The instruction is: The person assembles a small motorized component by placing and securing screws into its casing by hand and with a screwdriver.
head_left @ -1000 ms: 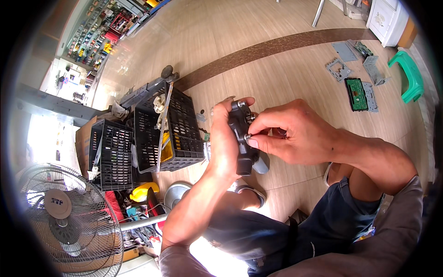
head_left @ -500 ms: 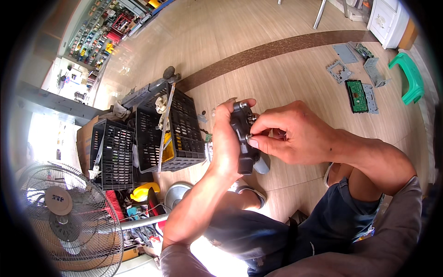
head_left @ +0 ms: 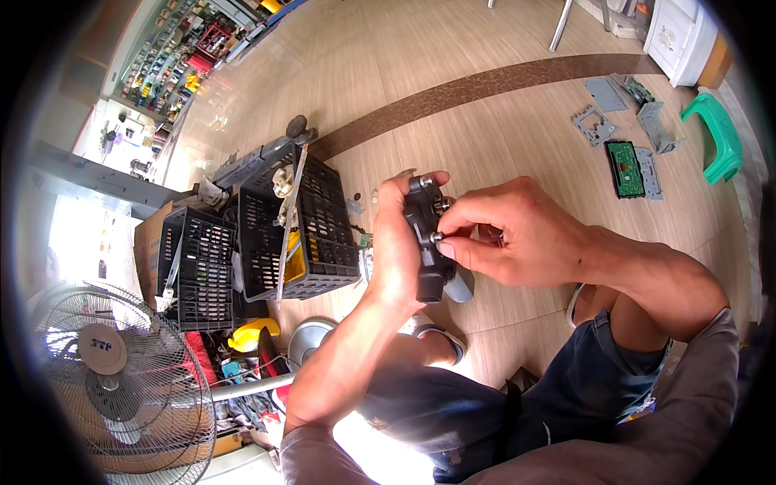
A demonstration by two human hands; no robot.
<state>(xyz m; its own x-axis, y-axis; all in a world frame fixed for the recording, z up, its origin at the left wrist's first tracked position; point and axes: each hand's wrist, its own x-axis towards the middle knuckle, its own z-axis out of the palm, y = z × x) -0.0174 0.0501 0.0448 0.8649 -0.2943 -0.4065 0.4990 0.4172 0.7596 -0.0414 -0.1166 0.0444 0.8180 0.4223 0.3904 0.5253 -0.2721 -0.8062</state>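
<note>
My left hand (head_left: pixel 394 242) is wrapped round a black device (head_left: pixel 427 234) with metal bolts along its side, its fingers partly hidden behind it. The device stands upright above my knees, a blocky socket-like end pointing down. From the right, the thumb and forefinger of my right hand (head_left: pixel 517 234) pinch a small silver bolt (head_left: pixel 437 238) on the device's right face. A second metal fitting (head_left: pixel 442 207) shows just above the pinch. Below the device is a grey rounded part (head_left: pixel 460 286), mostly covered.
Black plastic crates (head_left: pixel 323 234) stand to the left, a yellow item inside one. A wire fan (head_left: pixel 113 380) is at lower left. On the floor at right lie a green circuit board (head_left: pixel 625 168), grey metal plates (head_left: pixel 606 93) and a green plastic stool (head_left: pixel 715 137). A white cabinet (head_left: pixel 675 36) stands behind.
The lower end of the black device has tilted very slightly. Both hands keep nearly the same place and hold.
</note>
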